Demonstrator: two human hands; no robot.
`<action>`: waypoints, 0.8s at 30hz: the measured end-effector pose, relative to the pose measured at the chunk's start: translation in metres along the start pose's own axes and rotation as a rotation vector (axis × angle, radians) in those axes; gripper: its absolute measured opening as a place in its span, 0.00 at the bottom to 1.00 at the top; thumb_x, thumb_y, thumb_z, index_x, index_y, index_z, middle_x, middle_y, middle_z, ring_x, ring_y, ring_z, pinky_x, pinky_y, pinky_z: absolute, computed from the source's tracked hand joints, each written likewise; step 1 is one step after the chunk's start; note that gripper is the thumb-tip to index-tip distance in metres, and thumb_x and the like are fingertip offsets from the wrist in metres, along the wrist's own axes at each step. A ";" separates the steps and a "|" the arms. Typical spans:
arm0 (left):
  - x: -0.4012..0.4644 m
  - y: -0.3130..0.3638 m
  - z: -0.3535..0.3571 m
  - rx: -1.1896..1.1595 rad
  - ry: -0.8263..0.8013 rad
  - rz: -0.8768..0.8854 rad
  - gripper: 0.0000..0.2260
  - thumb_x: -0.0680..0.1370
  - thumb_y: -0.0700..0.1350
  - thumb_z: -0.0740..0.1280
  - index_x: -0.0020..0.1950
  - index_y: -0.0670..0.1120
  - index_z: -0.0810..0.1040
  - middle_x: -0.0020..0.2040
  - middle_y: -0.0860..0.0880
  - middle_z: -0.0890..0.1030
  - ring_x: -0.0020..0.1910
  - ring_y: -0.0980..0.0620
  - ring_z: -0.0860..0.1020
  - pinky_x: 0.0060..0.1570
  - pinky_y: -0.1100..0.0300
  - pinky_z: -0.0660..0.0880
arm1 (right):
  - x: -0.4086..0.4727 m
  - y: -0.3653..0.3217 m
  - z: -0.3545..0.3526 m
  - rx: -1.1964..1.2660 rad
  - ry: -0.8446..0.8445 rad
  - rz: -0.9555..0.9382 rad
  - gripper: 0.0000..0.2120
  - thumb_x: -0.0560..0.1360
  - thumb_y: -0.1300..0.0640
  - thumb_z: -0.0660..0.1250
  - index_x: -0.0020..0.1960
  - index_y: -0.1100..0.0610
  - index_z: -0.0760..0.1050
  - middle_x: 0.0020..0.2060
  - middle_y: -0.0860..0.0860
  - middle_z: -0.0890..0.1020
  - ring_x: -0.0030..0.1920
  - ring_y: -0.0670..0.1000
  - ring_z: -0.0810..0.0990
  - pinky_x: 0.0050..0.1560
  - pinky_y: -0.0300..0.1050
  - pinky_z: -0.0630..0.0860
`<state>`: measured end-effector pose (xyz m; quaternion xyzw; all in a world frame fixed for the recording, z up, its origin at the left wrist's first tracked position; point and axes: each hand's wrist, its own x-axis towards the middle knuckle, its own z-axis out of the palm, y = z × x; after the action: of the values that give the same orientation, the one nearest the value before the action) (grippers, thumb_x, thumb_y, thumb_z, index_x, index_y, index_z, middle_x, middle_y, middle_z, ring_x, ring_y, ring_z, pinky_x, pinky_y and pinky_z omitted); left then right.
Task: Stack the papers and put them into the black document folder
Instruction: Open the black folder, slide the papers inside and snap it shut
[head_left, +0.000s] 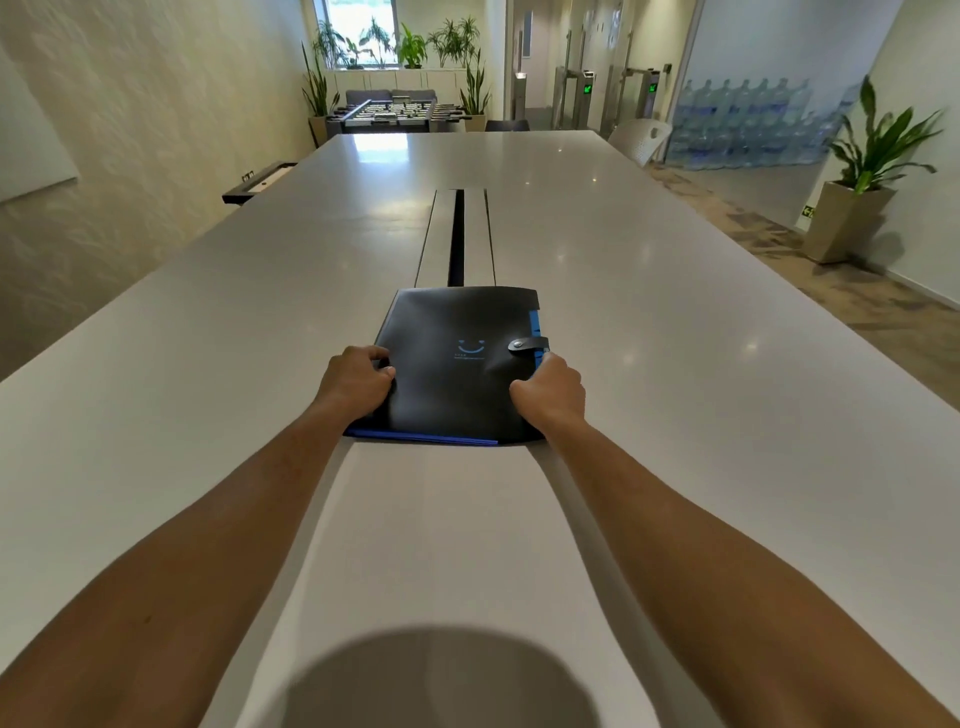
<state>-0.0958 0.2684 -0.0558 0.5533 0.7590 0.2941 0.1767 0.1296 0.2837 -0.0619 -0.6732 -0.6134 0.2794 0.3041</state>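
The black document folder (457, 338) lies flat and closed on the long white table (675, 322), a blue smile mark on its cover and blue inner edges showing at the near and right sides. Its strap (527, 344) is snapped over the right edge. My left hand (356, 384) grips the folder's near left side, thumb on the cover. My right hand (550, 392) grips the near right side just below the strap. No loose papers are visible.
A dark cable slot (457, 234) runs down the table's middle beyond the folder. A foosball table (397, 111) and potted plants stand at the far end. Another planter (852, 218) and stacked water bottles are on the right.
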 end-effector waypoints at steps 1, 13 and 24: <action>0.004 -0.002 0.002 0.046 0.010 0.017 0.16 0.79 0.43 0.64 0.67 0.44 0.75 0.65 0.41 0.77 0.62 0.40 0.75 0.57 0.54 0.71 | 0.002 -0.001 0.001 -0.063 0.008 -0.023 0.22 0.73 0.60 0.65 0.66 0.61 0.69 0.57 0.57 0.79 0.53 0.56 0.78 0.44 0.43 0.69; 0.004 -0.020 0.005 0.291 0.037 0.045 0.17 0.81 0.51 0.58 0.66 0.48 0.76 0.63 0.39 0.77 0.63 0.35 0.70 0.60 0.45 0.69 | 0.001 0.007 0.005 -0.341 0.067 -0.139 0.21 0.77 0.45 0.63 0.63 0.58 0.72 0.59 0.57 0.73 0.53 0.57 0.78 0.45 0.46 0.71; -0.077 -0.007 0.002 0.257 0.258 0.107 0.19 0.80 0.52 0.61 0.64 0.41 0.76 0.61 0.41 0.77 0.60 0.41 0.72 0.58 0.47 0.71 | -0.044 0.039 -0.037 -0.464 0.271 -0.355 0.19 0.81 0.47 0.55 0.56 0.59 0.78 0.52 0.54 0.81 0.53 0.55 0.78 0.52 0.50 0.72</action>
<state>-0.0748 0.1947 -0.0659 0.5686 0.7762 0.2722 -0.0099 0.1793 0.2346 -0.0665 -0.6381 -0.7225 -0.0174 0.2656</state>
